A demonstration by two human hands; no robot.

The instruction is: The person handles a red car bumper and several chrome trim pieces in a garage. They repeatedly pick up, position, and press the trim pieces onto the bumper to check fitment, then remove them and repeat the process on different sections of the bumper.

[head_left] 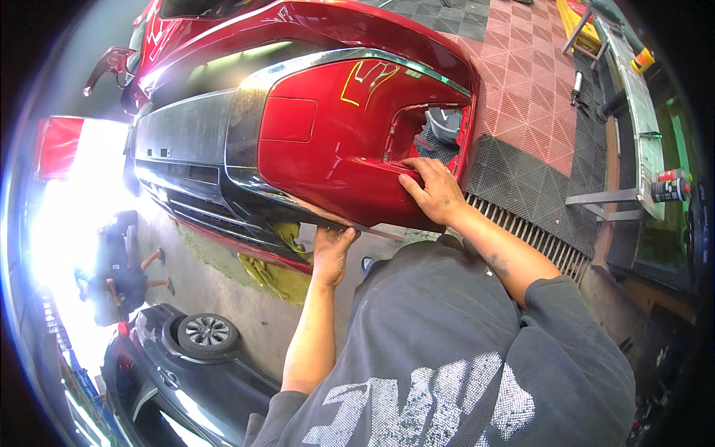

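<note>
A large glossy red car bumper (342,141) with black trim and a grille (194,197) spans the space before me. My left hand (331,253) grips its lower near edge, with the thumb up against the rim and the other fingers partly hidden below. Farther right, my right hand (432,192) grips the rim of a squarish cutout (424,134) at the bumper's right end; its fingers bend over the rim and its thumb rests on the red surface. Through the cutout a grey rounded part (445,125) shows. Yellow lines (356,82) mark the red surface.
Yellow-green cloth (272,277) lies beneath the bumper. At lower left stands a dark car (186,380); another person (126,268) is beyond it. A metal floor grate (532,238) runs by my right arm. A bench (633,119) along the right bears a dark can (670,188).
</note>
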